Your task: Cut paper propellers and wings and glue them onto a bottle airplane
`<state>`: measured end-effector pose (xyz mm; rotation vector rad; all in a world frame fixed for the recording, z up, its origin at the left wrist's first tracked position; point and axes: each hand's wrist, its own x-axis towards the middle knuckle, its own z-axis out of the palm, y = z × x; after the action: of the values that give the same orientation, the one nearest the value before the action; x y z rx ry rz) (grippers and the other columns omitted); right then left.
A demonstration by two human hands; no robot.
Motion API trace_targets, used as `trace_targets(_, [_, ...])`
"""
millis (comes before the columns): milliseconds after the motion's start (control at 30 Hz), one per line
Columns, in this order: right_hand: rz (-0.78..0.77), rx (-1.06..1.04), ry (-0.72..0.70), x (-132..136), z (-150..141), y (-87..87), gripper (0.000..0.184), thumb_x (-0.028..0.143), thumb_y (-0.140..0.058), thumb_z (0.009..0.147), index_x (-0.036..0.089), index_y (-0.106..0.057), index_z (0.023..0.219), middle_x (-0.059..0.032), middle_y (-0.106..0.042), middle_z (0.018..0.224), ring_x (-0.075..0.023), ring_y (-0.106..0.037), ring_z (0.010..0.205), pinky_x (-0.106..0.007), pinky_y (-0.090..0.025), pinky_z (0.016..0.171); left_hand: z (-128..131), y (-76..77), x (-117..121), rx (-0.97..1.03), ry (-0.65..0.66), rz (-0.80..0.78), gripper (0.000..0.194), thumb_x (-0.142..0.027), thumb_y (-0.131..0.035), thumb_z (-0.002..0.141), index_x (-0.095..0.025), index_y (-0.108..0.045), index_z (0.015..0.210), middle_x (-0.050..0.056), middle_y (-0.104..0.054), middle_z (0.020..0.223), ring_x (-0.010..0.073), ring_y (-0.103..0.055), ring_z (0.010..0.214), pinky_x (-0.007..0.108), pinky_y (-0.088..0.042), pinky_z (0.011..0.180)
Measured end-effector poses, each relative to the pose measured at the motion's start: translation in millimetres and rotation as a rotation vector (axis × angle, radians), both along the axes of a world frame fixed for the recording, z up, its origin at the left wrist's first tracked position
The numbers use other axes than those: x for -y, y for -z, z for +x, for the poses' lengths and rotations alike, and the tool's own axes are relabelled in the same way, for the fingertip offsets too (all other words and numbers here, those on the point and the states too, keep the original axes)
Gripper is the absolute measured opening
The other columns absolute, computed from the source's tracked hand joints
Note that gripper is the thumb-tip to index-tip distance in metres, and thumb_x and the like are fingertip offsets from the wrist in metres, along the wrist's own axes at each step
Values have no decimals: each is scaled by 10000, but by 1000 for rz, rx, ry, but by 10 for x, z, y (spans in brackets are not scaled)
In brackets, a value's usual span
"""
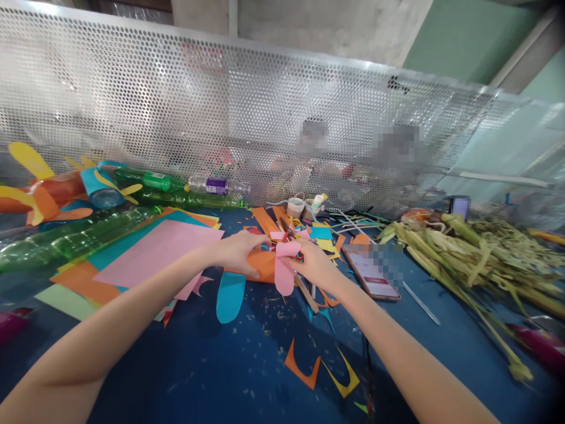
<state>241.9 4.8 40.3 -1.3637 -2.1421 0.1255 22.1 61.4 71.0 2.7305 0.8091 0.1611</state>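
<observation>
My left hand (241, 250) is closed on an orange paper piece (263, 266) over the blue table (220, 365). My right hand (314, 262) pinches a pink paper petal (283, 272) that hangs beside the orange piece. The two hands nearly meet in the middle. A teal paper petal (230, 296) lies on the table just below my left hand. Small red and pink scraps sit between the fingertips; whether scissors are among them I cannot tell.
Stacked coloured paper sheets (150, 253) lie left, with green plastic bottles (66, 238) and paper-winged bottle crafts (62, 188) behind. A phone (371, 272) lies right of my hand, beside a pile of green stalks (468, 259). Paper offcuts (304, 368) litter the front. A perforated metal screen (265, 118) stands behind.
</observation>
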Motion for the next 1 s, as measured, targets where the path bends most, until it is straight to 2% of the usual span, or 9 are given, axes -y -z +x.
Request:
trace_targets(133, [-15, 1, -14, 5, -7, -14, 106, 243, -590, 795, 170, -643, 851, -59, -624, 871, -196, -570, 823, -297, -422, 734, -23, -56, 11, 48, 14, -28, 681, -514, -635, 648, -232, -432, 1234, 75, -546, 1172, 281, -479, 1047, 348, -387, 843])
trace_targets(267, [-19, -11, -5, 32, -33, -52, 108, 240, -593, 790, 180, -644, 865, -59, -629, 913, -197, -572, 843, -307, -421, 754, -74, -72, -93, 212, -56, -24, 511, -555, -445, 808, -213, -454, 1188, 73, -560, 1144, 229, -506, 1032, 335, -371, 890])
trace_targets(333, [-38, -15, -8, 37, -42, -53, 111, 225, -600, 781, 172, -637, 871, -67, -627, 941, -200, -574, 858, -313, -426, 767, -115, -59, -185, 242, -111, -44, 504, -568, -377, 838, -207, -451, 1182, 73, -571, 1112, 213, -528, 991, 321, -391, 861])
trace_targets(467, [-41, -2, 13, 32, -41, -28, 117, 239, -595, 786, 169, -635, 870, -75, -623, 949, -214, -573, 883, -330, -430, 783, -225, -35, -345, 169, -209, -109, 539, -616, -285, 843, -208, -464, 1146, 69, -597, 1063, 207, -561, 919, 306, -411, 789])
trace_targets(633, [-100, -112, 31, -5, -9, 19, 216, 286, -591, 791, 171, -593, 974, -80, -640, 957, -208, -600, 842, -327, -458, 743, -413, 6, -417, 14, -336, -229, 568, -660, -219, 819, -186, -484, 987, 65, -637, 864, 208, -597, 760, 296, -419, 680])
trace_targets(733, [-116, -229, 25, -54, 43, 55, 326, 311, -591, 792, 176, -498, 1073, -83, -630, 995, -198, -608, 853, -331, -471, 756, -553, 65, -404, 11, -368, -290, 541, -642, -267, 809, -179, -467, 1006, 68, -629, 871, 207, -600, 744, 301, -426, 664])
trace_targets(833, [-143, -291, 22, -106, 117, 80, 296, 349, -540, 823, 184, -464, 1057, -69, -626, 943, -188, -610, 824, -337, -479, 760, -690, 136, -351, 7, -249, -364, 537, -581, -457, 749, -195, -437, 1123, 74, -618, 951, 207, -594, 801, 301, -438, 687])
trace_targets(933, [-196, -338, 20, -138, 177, 75, 266, 424, -446, 864, 205, -474, 1012, -50, -623, 894, -182, -617, 799, -334, -490, 748, -781, 207, -273, 39, -93, -475, 769, -424, -663, 617, -235, -305, 1271, 81, -584, 1034, 217, -585, 879, 309, -447, 737])
trace_targets(1000, [-254, -387, 45, -151, 197, 63, 321, 465, -307, 907, 210, -485, 989, -49, -633, 855, -174, -635, 754, -322, -505, 711, -800, 253, -216, 75, -84, -491, 891, -326, -704, 557, -249, -235, 1310, 74, -564, 1034, 223, -582, 891, 318, -451, 738])
